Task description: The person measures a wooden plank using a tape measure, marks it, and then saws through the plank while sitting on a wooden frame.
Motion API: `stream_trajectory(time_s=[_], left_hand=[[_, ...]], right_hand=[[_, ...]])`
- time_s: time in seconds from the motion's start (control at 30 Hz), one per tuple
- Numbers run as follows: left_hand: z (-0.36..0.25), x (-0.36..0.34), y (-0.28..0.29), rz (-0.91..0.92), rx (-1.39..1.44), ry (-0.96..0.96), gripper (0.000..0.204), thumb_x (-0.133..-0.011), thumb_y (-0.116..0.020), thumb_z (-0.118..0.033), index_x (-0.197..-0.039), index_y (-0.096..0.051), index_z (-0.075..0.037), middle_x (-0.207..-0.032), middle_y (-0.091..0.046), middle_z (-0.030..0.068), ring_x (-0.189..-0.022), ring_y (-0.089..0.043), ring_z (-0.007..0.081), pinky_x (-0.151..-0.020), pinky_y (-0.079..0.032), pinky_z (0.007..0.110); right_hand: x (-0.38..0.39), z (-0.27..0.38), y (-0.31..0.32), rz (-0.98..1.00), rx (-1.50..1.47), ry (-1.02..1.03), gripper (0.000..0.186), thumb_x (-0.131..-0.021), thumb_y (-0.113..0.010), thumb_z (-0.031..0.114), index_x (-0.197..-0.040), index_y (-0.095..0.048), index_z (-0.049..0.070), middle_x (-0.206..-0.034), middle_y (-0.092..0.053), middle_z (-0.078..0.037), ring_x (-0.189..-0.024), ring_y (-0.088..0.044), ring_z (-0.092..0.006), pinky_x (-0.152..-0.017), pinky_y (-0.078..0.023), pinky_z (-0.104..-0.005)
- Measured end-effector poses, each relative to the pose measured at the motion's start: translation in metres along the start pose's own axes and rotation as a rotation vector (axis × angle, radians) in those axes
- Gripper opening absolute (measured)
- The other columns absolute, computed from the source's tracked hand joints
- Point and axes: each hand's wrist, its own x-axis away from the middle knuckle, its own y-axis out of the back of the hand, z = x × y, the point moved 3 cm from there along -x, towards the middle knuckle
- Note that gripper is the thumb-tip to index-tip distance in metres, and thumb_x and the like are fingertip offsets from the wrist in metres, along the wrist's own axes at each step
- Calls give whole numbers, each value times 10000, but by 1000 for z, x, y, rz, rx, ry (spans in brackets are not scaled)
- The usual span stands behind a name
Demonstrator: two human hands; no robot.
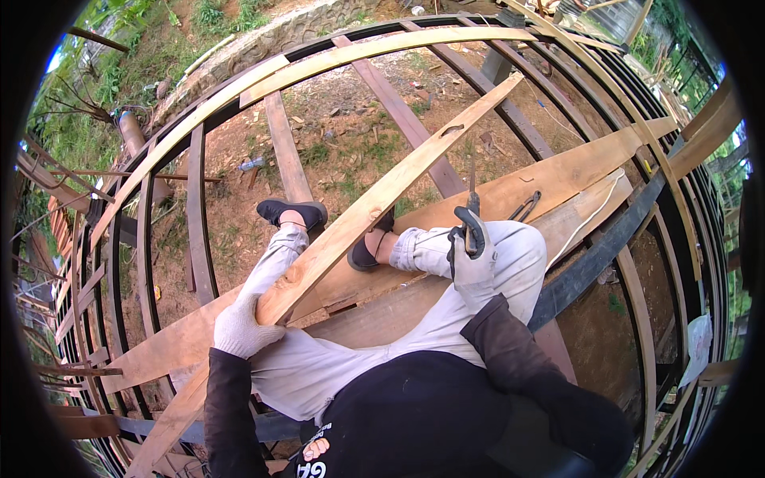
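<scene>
My left hand [243, 325], in a white knit glove, is closed on the near part of a long wooden plank [374, 203]. The plank slants up to the right over my legs, with a knot hole near its far end. By my right knee, my gloved right hand [473, 267] grips the dark handle of a hand saw [472, 203]. Its narrow blade points away from me, apart from the plank and seen nearly edge-on. Just right of the saw, pincers [524, 205] lie on a wide board [550, 179] beneath my leg.
Dark joists [390, 103] span a raised frame, with bare ground and wood chips [343, 159] visible in the gaps. Curved light strips [358, 52] run along the far edge. A white cord [588, 219] lies over boards at right. A stone wall [271, 40] stands beyond.
</scene>
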Motion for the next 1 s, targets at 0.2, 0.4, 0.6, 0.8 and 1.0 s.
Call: stream_trajectory(time_s=[0.2, 0.4, 0.6, 0.8, 1.0], left_hand=[[42, 18, -19, 19, -5, 18, 706, -575, -849, -380, -1177, -659, -63, -1027, -730, 195, -966, -713, 348, -841, -564, 414], [40, 13, -20, -40, 43, -41, 640, -579, -831, -351, -1122, -669, -54, -1026, -718, 180, -967, -698, 352, -847, -554, 424], [28, -1, -20, -7, 68, -42, 627, -572, -827, -316, -1116, -676, -43, -1061, -707, 186, -1014, -683, 352, -870, -548, 422], [34, 0, -29, -69, -22, -84, 679, -584, -833, -378, -1161, -680, -55, -1049, -722, 184, -993, -696, 352, -872, -553, 419], [25, 6, -25, -65, -55, -63, 661, -582, -824, -357, -1145, -676, -45, -1041, -715, 185, -984, -687, 367, -857, -549, 446]], right_hand=[[-6, 11, -35, 114, 242, -46, 443, -876, -654, 125, -1318, -622, 110, -1205, -654, -202, -1113, -650, -362, -957, -520, -427], [-24, 52, -102, 676, 870, 291, 694, -776, -714, 247, -1438, -523, 173, -1266, -557, -258, -1149, -588, -385, -965, -490, -445], [-58, -10, -178, 875, 1263, 925, 548, -977, -475, 189, -1521, -449, 241, -1245, -535, -171, -1148, -529, -330, -969, -441, -438], [-84, 9, -192, 1088, 1252, 849, 629, -843, -684, 278, -1450, -527, 232, -1296, -534, -181, -1212, -523, -345, -976, -449, -455], [-89, -1, -173, 1144, 1031, 814, 617, -714, -783, 320, -1300, -641, 189, -1283, -557, -181, -1231, -525, -348, -980, -454, -483]])
